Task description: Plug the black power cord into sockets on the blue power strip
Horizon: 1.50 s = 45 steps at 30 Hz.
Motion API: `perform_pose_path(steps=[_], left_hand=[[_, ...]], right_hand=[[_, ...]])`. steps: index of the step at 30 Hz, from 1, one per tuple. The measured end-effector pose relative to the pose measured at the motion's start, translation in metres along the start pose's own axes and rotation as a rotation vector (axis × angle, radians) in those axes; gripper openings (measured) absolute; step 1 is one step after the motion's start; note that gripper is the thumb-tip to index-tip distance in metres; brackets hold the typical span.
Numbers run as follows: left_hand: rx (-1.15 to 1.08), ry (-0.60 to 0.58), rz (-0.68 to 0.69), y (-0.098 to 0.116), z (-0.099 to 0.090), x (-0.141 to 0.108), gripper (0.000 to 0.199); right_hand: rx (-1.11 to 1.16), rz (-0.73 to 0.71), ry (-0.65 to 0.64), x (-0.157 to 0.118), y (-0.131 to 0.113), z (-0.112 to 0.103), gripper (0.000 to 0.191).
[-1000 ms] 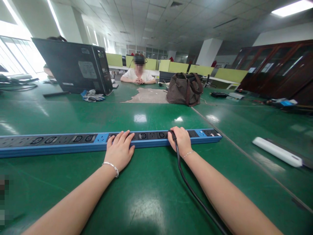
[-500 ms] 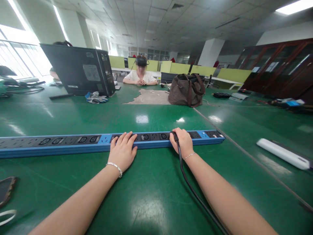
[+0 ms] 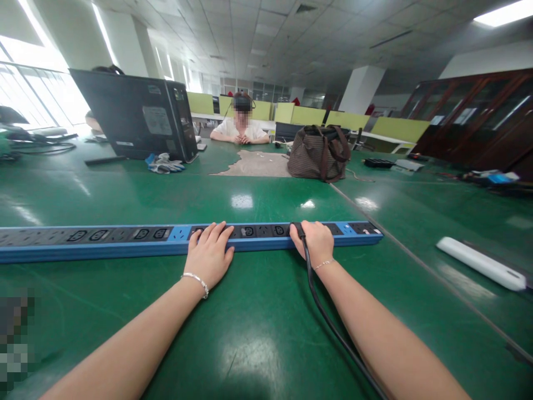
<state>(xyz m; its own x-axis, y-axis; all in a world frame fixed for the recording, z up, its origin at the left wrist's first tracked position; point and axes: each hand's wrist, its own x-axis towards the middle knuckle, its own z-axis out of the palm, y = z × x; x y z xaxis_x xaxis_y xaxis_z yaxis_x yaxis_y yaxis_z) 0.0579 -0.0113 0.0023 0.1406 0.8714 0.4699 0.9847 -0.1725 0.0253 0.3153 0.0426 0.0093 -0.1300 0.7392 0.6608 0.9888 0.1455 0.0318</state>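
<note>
A long blue power strip (image 3: 137,248) with black and blue sockets lies across the green table (image 3: 266,294). My left hand (image 3: 211,247) rests flat on it with the fingers spread over the sockets, just right of a blue socket block. Toward the strip's right end, my right hand (image 3: 315,241) is closed around a black power plug (image 3: 297,229) at the sockets. From the plug a thick black cable (image 3: 322,311) runs down toward me beside my right forearm. How deep the plug sits in its socket is hidden by my fingers.
A black computer case (image 3: 133,119) and grey-blue gloves (image 3: 165,163) stand at the back left. Behind the strip is a brown bag (image 3: 318,153). A white bar-shaped device (image 3: 481,262) lies on the right. Another person (image 3: 240,125) sits across the table.
My right hand has shifted slightly to the right on the plug, showing more of its black body. My left hand stays in place on the strip.
</note>
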Motion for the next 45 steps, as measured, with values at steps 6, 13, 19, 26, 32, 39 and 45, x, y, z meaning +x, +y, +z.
perform_pose_path(steps=[6,13,19,26,32,39,45], left_hand=[[-0.012,-0.005,-0.001,0.000,0.000,0.000,0.044],[-0.028,0.006,-0.010,0.000,0.000,0.000,0.043],[-0.073,0.010,-0.020,-0.001,0.002,0.000,0.046],[-0.077,-0.001,-0.057,-0.001,0.000,0.002,0.053],[-0.105,0.006,-0.095,0.001,-0.001,0.004,0.052],[-0.182,0.026,-0.170,0.003,-0.001,0.005,0.053],[-0.218,0.037,-0.183,0.003,-0.001,0.006,0.051]], right_hand=[[0.409,0.376,0.312,0.017,0.005,-0.022,0.039],[0.482,0.330,0.192,0.012,-0.007,-0.028,0.040],[0.443,0.148,0.251,0.011,-0.016,-0.029,0.037],[0.788,0.298,0.093,0.006,-0.025,-0.028,0.042],[0.743,0.200,0.012,0.001,-0.053,-0.032,0.031],[0.985,0.211,-0.059,0.005,-0.114,-0.019,0.025],[0.827,0.132,-0.135,0.013,-0.138,-0.011,0.020]])
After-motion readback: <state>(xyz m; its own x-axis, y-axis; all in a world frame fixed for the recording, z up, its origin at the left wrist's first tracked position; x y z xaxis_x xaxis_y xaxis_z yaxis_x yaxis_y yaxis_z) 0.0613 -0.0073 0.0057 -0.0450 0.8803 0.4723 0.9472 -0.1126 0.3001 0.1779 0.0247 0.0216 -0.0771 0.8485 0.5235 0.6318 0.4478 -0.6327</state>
